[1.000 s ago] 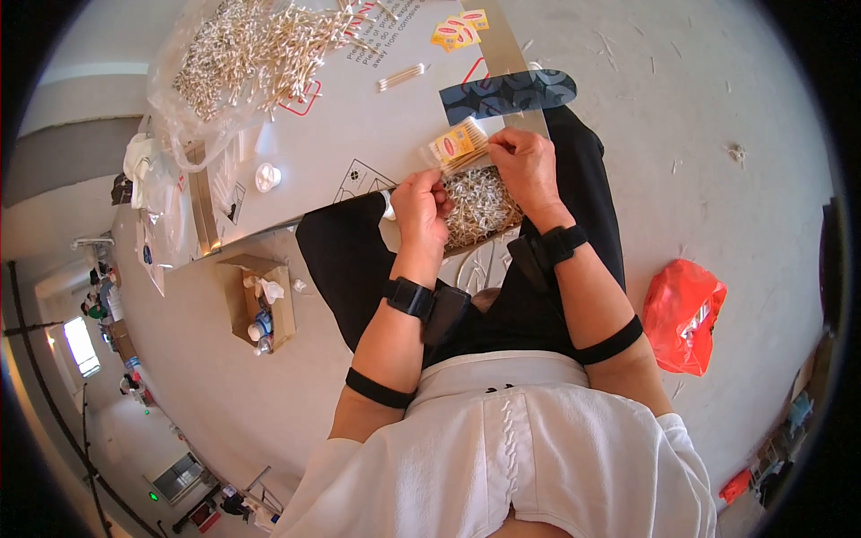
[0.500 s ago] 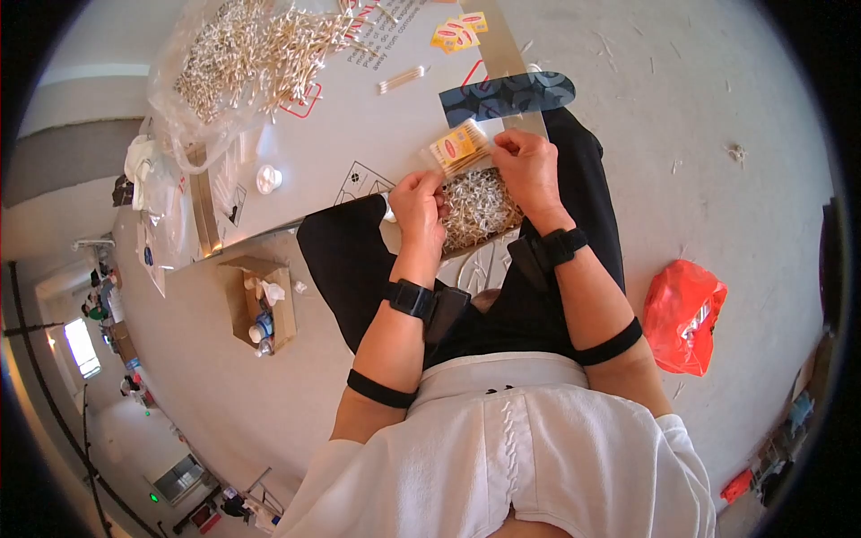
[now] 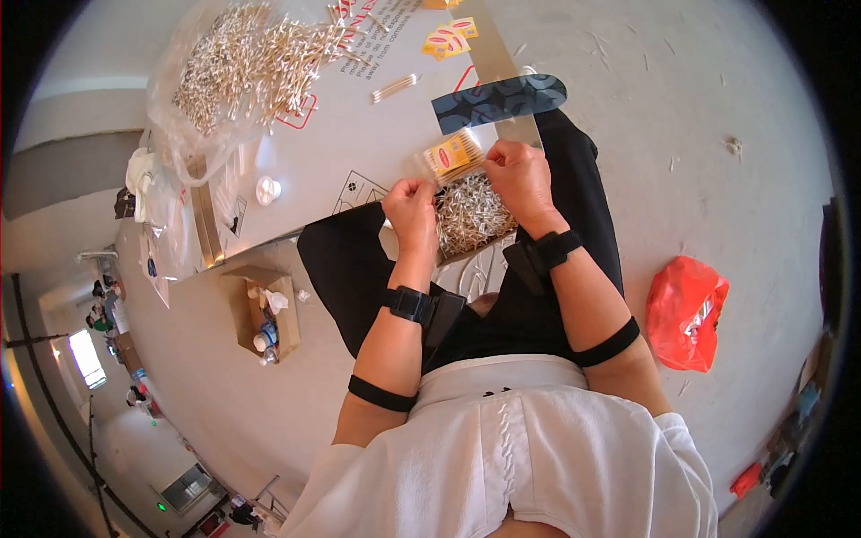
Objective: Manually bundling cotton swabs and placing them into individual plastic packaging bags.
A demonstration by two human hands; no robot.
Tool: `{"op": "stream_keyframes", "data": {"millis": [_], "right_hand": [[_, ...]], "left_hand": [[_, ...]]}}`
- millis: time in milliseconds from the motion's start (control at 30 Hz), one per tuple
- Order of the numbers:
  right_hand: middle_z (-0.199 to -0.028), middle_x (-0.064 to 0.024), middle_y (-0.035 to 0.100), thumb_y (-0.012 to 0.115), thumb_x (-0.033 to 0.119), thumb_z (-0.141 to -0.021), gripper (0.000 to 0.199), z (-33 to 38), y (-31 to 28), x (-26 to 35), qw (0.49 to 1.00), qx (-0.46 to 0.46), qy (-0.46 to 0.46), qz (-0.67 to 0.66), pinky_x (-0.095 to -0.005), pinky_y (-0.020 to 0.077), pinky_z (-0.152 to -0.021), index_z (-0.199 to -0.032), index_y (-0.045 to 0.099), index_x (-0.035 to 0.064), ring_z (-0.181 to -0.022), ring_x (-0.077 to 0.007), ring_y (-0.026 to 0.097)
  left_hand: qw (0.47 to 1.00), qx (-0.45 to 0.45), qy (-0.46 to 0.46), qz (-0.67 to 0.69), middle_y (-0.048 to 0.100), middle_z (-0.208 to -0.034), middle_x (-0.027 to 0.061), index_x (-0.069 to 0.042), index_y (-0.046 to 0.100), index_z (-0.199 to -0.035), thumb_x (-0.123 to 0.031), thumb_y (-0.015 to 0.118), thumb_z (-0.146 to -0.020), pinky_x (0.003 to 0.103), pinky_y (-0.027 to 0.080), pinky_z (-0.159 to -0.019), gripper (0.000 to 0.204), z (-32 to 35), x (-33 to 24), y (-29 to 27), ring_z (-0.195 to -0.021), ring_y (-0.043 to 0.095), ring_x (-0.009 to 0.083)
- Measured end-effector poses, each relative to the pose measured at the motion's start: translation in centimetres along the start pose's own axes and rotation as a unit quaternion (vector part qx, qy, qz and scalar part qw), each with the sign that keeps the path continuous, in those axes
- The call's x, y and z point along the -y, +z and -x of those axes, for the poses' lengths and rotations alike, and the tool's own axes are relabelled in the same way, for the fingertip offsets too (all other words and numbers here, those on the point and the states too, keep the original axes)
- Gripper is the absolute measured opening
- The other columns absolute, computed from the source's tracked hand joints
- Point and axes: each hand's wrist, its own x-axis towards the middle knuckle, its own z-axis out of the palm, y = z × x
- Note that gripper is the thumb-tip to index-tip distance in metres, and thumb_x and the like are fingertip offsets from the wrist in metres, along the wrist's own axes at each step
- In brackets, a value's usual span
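Between my hands is a small clear packet of cotton swabs [image 3: 453,157] with a yellow and red card inside. My left hand [image 3: 413,213] is closed, its thumb and fingertips pinched at the packet's lower left edge. At the packet's right side my right hand [image 3: 520,177] is also closed, its fingertips pressed together on the edge. Both hands' other fingers are curled in. Just below the packet, many loose cotton swabs [image 3: 473,215] fill a cardboard box between my thighs.
A table [image 3: 305,170] lies ahead, bearing a clear bag of loose swabs [image 3: 224,76], a small swab bundle [image 3: 395,88], yellow cards [image 3: 448,39], a dark patterned strip [image 3: 498,101] and a white round container [image 3: 267,190]. On the floor are a carton [image 3: 282,327] and a red bag [image 3: 686,314].
The packet and both hands have shifted slightly left and down in the view, which itself has moved a little. Both hands stay closed at the packet.
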Motion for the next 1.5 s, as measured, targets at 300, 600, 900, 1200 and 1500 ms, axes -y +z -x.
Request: {"op": "stream_keyframes", "data": {"millis": [300, 600, 900, 1200, 1500], "right_hand": [[-0.064, -0.0156, 0.062, 0.063, 0.011, -0.071, 0.008, 0.2, 0.1, 0.0, 0.997, -0.061, -0.024, 0.050, -0.0366, 0.0502, -0.058, -0.069, 0.065, 0.0027, -0.061, -0.0314, 0.063], [-0.057, -0.0093, 0.063, 0.065, 0.017, -0.081, 0.020, 1.1, -0.6, 0.6, 0.958, 0.233, 0.149, -0.075, -0.0264, 0.0507, -0.052, -0.076, 0.068, -0.0018, -0.054, -0.0150, 0.062], [-0.074, -0.0068, 0.065, 0.068, 0.019, -0.084, 0.016, 2.9, 1.7, 2.0, 0.709, 0.193, 0.380, -0.562, -0.0274, 0.0503, -0.057, -0.087, 0.064, 0.0032, -0.064, -0.0136, 0.061], [-0.070, -0.0081, 0.063, 0.066, 0.007, -0.080, 0.007, 2.2, 1.2, 1.3, 0.724, 0.170, 0.375, -0.553, -0.0176, 0.0333, -0.040, -0.082, 0.062, 0.0010, -0.052, -0.0075, 0.050], [-0.066, -0.0041, 0.056, 0.060, 0.005, -0.082, 0.004, 1.1, -1.6, 1.7, 0.564, 0.308, 0.415, -0.644, -0.0151, 0.0262, -0.038, -0.084, 0.058, 0.0031, -0.047, -0.0052, 0.041]], "left_hand": [[0.997, -0.010, 0.058, -0.055, 0.047, -0.054, -0.0011, -0.002, 0.058, -0.072, -0.005, 0.061, -0.078, 0.022, 0.031, -0.036, 0.008, -0.7, 1.4, -0.2, -0.040, 0.040, 0.0068], [0.999, -0.004, -0.027, 0.022, 0.046, -0.055, -0.0030, -0.003, 0.059, -0.072, -0.009, 0.065, -0.081, 0.022, 0.028, -0.035, 0.012, 0.5, -0.9, 0.0, -0.040, 0.037, 0.0054], [0.995, 0.095, 0.023, 0.037, 0.050, -0.059, -0.0042, -0.004, 0.062, -0.077, -0.005, 0.066, -0.081, 0.020, 0.028, -0.038, 0.005, 2.0, -1.8, 0.5, -0.044, 0.038, 0.0033], [0.944, 0.039, 0.308, -0.108, 0.061, -0.092, 0.0032, -0.002, 0.063, -0.094, 0.011, 0.056, -0.070, 0.023, 0.046, -0.062, 0.028, 2.5, -4.6, 0.4, -0.072, 0.056, 0.0129], [0.779, 0.118, 0.539, -0.297, 0.061, -0.093, 0.0100, -0.004, 0.065, -0.092, 0.008, 0.064, -0.072, 0.031, 0.051, -0.068, 0.024, 1.3, -5.6, -0.8, -0.080, 0.062, 0.0248]]}}
